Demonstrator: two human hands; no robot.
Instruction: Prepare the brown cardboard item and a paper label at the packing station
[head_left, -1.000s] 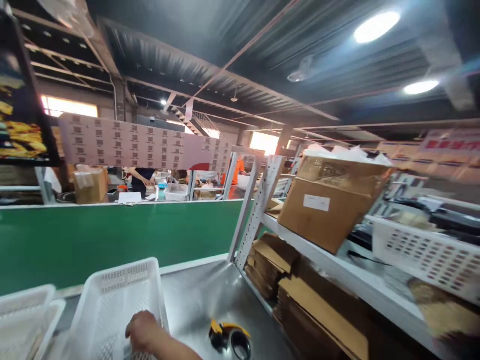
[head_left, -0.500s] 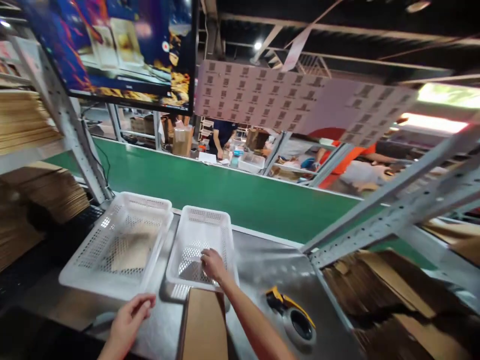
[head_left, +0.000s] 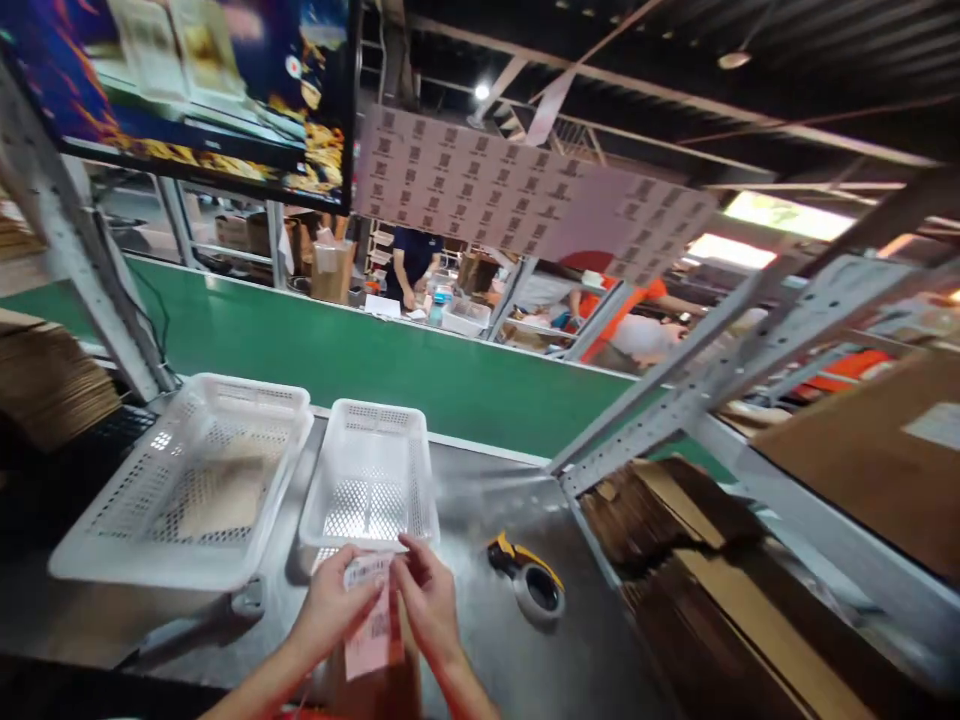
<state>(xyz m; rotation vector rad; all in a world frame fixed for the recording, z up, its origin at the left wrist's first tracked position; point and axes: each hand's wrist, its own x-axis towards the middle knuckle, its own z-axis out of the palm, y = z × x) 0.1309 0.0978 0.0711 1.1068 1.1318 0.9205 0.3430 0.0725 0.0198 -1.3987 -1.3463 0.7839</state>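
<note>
Both hands are close together in front of the smaller white basket, above a brown cardboard box. My left hand pinches the upper left part of a white printed label with a barcode. At the label's upper right edge, my right hand has its thumb and fingers pressed together. The label hangs over the box and hides part of it. Whether it touches the box cannot be made out.
A larger white basket holding a flat tan item stands at left. A yellow tape dispenser lies right on the metal table. Cardboard stacks flank the table; a green surface runs behind. People work beyond it.
My right hand has come out of the smaller basket toward my left hand. A label now shows between them. The view has turned to the right.
</note>
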